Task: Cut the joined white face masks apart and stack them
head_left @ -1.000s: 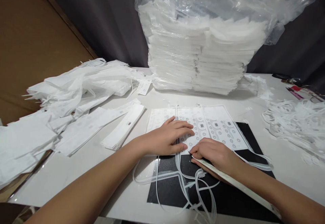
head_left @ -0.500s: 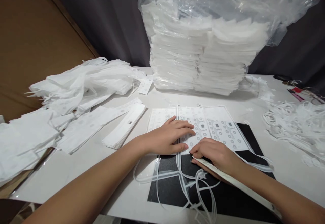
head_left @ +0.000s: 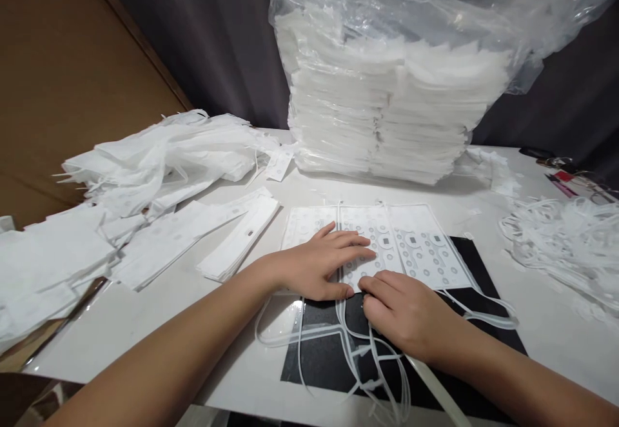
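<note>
A white panelled sheet printed with grey circles and small dark squares lies over a black mat. My left hand rests flat on its left half, fingers spread and stretched to the right. At the sheet's near edge, my right hand is closed, knuckles up, fingertips hidden underneath. From below that hand a long, narrow off-white strip runs down to the bottom edge; its gripped end is out of sight. White cords and tubing trail from the sheet across the mat.
Behind stands a tall stack of white sheets in clear plastic. To the left are a heap of white pieces and a folded bundle. Tangled white cords lie on the right, with a pink-handled tool farther back.
My right hand has rolled over, so its back now faces up and covers the strip's upper part. The strip's lower end has swung left. My left hand stays nearly still on the sheet.
</note>
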`<state>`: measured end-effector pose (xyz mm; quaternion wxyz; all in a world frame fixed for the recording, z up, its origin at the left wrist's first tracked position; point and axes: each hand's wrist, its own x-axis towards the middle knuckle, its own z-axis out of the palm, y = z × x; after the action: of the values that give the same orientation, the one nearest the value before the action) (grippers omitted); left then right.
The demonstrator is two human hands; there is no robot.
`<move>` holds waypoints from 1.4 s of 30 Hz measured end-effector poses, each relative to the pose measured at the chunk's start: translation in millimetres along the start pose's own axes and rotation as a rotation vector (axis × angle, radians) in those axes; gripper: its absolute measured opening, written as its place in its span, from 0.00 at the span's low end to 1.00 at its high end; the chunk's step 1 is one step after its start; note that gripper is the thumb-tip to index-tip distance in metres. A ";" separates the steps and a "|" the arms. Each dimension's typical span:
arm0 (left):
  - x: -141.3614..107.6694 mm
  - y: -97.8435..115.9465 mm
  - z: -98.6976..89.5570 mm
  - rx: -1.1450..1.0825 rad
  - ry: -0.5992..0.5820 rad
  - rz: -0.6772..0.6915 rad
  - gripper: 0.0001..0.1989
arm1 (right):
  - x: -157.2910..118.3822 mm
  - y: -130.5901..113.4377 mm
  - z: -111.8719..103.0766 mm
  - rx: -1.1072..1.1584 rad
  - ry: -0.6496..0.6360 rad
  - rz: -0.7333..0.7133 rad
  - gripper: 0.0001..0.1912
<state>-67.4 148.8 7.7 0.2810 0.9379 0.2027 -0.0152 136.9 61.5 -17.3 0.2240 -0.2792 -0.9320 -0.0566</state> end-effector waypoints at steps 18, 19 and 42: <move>0.0 3.5 0.7 -0.028 -0.023 -0.037 0.34 | -11.2 10.6 10.4 0.342 0.126 0.302 0.08; -0.5 3.0 0.5 -0.041 -0.007 -0.030 0.33 | -12.5 12.4 8.6 0.431 0.128 0.361 0.07; 6.1 2.0 -0.7 -0.149 0.114 0.015 0.02 | -13.5 21.2 9.5 0.612 0.068 0.215 0.05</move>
<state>-61.1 149.9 8.5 0.3382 0.9152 0.2122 0.0556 154.8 74.8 -32.3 0.3332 -0.2937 -0.8629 0.2410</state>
